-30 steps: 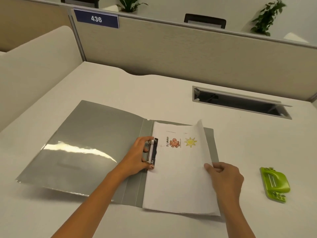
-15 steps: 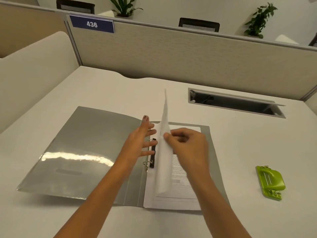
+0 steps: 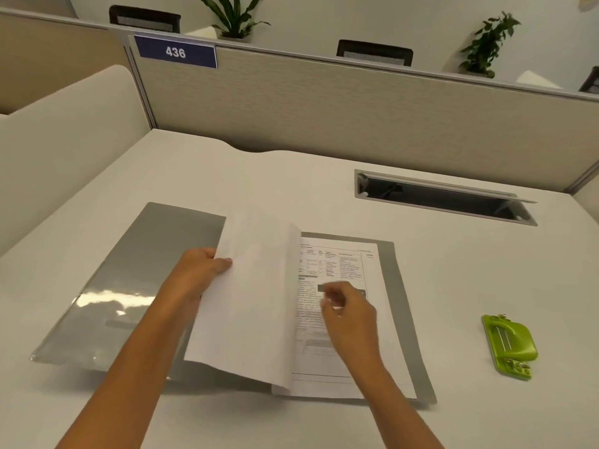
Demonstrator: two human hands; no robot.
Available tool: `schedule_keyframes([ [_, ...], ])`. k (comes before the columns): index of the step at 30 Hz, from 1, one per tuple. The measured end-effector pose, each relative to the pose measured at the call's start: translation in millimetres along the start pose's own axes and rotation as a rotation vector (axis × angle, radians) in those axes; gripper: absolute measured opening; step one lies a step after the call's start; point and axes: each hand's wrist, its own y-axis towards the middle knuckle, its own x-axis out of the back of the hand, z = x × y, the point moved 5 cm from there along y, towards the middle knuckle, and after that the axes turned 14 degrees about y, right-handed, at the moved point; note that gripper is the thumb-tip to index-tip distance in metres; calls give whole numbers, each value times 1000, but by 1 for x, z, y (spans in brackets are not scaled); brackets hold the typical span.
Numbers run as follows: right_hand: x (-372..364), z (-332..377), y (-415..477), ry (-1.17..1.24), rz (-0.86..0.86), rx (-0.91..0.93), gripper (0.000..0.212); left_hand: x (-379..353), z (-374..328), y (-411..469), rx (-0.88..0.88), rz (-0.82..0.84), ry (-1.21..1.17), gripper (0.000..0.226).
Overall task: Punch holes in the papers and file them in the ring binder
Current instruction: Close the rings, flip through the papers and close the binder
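1. Your left hand (image 3: 202, 270) pinches the far left edge of the sheet (image 3: 249, 296), thumb on top. The sheet arches over the middle of the open binder (image 3: 136, 286).
2. Your right hand (image 3: 348, 311) is blurred and loosely curled above the printed page (image 3: 343, 270), holding nothing.
3. The sheet's long side runs away from you, along the fold. It leans left, so your left hand is nearer to lay it down.
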Motion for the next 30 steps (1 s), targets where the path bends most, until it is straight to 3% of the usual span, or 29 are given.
schedule_keyframes([
  [4,40,-40,-5,-320,-204,-84,34,11,9,2,34,8,-29,22],
  [7,54,-53,-14,-636,-213,-294,61,16,15,4,45,1,-50,21],
  [11,58,-56,-19,-654,-207,-403,73,15,18,5,43,13,-56,20],
  [14,62,-55,-15,-438,-250,-403,67,16,20,5,38,15,-56,19],
  [20,88,-51,-13,-250,-322,-358,43,17,23,5,26,17,-63,20],
  [25,90,-42,-15,-265,-349,-249,12,16,26,9,11,12,-53,24],
  [30,86,-19,-17,-413,-329,-119,6,15,24,10,-52,-6,-23,38],
])
